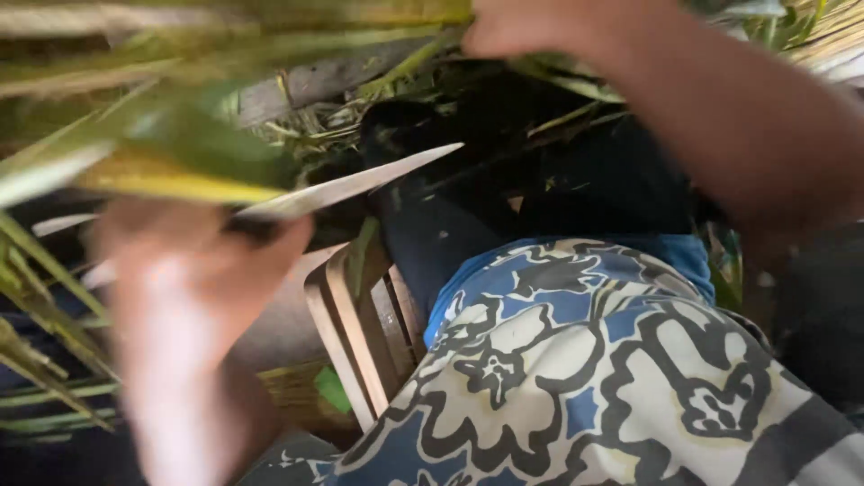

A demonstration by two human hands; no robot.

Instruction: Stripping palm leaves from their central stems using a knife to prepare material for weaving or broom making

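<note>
My left hand (pixel 184 279) is blurred at the lower left and is closed around the dark handle of a knife (pixel 351 184). The pale blade points up and to the right, toward the middle of the view. My right hand (pixel 522 27) reaches to the top edge and grips long green and yellowish leaves (pixel 180 144) that stretch across the upper left. The fingers of that hand are partly cut off by the frame. My lap, in blue, white and black patterned cloth (pixel 576 360), fills the lower right.
A wooden slatted chair (pixel 355 328) stands under me at the lower centre. More cut green strips (pixel 45 396) lie at the far left. Dark ground strewn with leaf scraps (pixel 315 121) lies ahead beyond the blade.
</note>
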